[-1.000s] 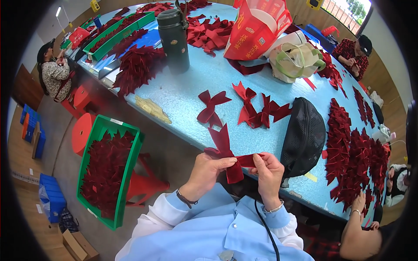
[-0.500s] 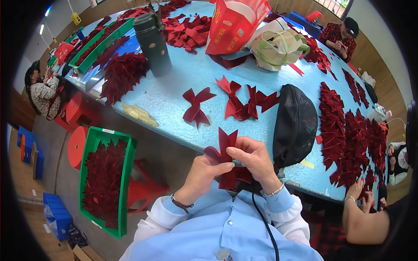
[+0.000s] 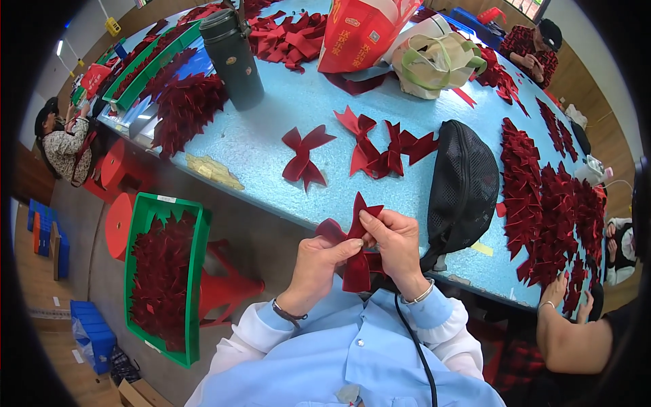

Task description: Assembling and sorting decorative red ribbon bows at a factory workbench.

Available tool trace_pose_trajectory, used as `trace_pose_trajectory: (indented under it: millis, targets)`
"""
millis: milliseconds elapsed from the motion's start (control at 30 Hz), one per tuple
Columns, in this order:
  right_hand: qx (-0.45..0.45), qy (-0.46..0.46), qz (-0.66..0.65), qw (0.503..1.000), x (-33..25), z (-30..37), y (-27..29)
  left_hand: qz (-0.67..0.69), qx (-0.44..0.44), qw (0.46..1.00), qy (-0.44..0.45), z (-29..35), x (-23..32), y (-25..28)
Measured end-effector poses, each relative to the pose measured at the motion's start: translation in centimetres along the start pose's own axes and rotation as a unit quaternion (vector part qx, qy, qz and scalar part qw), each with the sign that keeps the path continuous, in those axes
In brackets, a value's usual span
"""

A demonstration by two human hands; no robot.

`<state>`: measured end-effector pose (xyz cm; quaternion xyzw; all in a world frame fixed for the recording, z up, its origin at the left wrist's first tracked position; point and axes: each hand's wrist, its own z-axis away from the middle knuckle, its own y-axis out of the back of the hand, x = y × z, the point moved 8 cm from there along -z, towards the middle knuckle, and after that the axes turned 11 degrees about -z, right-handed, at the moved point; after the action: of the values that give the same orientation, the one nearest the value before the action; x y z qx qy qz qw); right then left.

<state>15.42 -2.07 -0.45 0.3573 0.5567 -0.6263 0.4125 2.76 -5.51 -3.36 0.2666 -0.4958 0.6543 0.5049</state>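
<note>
A dark red ribbon bow is held up in front of my chest, just off the table's near edge. My left hand pinches its middle between thumb and fingers. With thumb and forefinger my right hand grips the bow's upper right tail. The fingertips behind the ribbon are partly hidden. On the blue table beyond my hands lies a single red bow. To its right a small cluster of red bows sits beside a black mesh pouch.
A green crate full of red bows stands at my left on a red stool. A dark flask, a red paper bag and a cloth bag stand farther back. Bow piles and a co-worker's arm are at right.
The bow's upper tails have spread apart and its top leans right. My right thumb has moved up along the tail. The view has shifted slightly.
</note>
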Motion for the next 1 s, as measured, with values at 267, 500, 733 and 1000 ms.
trace_pose_trajectory:
  millis: [267, 500, 733, 1000]
  targets:
    - [-0.029, 0.017, 0.016, 0.999, -0.3, -0.9, 0.1, 0.031, 0.003, 0.999, 0.012, -0.2, 0.0, 1.3]
    - [-0.098, -0.016, 0.099, 0.99, -1.0, 2.0, -0.9, 0.051, 0.02, 0.998, -0.015, 0.5, 1.9, 2.1]
    - [-0.122, 0.008, 0.116, 0.986, -1.3, 2.8, -1.5, 0.046, -0.007, 0.999, -0.028, 0.9, 2.7, 1.6]
    - [-0.051, 0.024, 0.067, 0.996, -1.0, 2.0, -0.3, 0.028, -0.018, 0.998, -0.055, 0.5, 3.6, 1.3]
